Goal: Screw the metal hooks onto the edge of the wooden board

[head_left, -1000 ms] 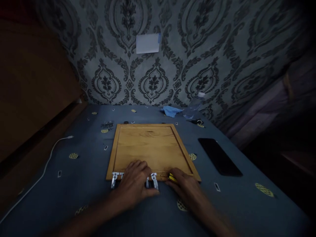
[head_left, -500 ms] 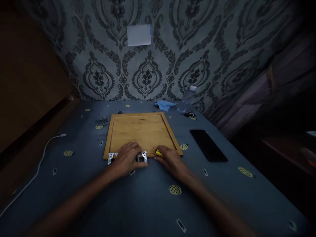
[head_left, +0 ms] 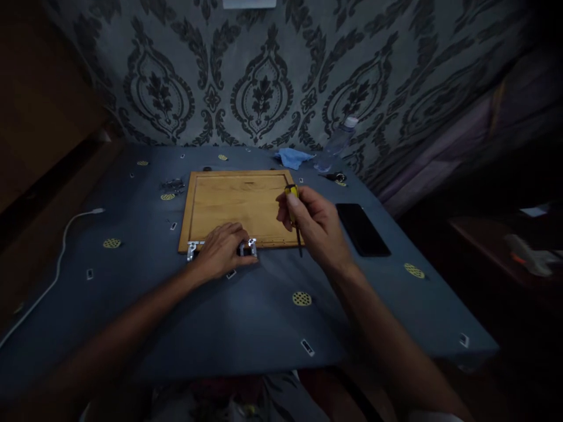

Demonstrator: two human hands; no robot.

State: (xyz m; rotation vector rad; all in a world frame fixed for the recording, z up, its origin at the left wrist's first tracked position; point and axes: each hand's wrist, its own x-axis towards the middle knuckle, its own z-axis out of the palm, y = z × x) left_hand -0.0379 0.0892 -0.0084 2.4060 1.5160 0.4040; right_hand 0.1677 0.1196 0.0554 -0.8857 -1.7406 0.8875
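A framed wooden panel [head_left: 237,205] lies flat on the blue patterned cloth. Along its front edge sits a silver metal bracket [head_left: 252,244] with an arm at each end, its middle partly covered by my left hand [head_left: 222,249]. The fingers of that hand curl over the bracket from the panel side, with the thumb along the front. My right hand [head_left: 319,225] is raised above the panel's right front corner. It grips a screwdriver [head_left: 293,218] by its yellow-and-black handle, the dark shaft pointing downward. The tip appears apart from the bracket.
Small metal parts [head_left: 173,186] lie left of the panel. A black phone [head_left: 363,230] is at the right. Behind stand a blue cloth [head_left: 294,157], a clear bottle [head_left: 338,143] and a small dark object [head_left: 336,176]. A white cable [head_left: 65,246] runs along the left.
My right hand has lifted from the panel's front edge, and the screwdriver now hangs shaft down. My left hand stays on the bracket. The view has tilted downward.
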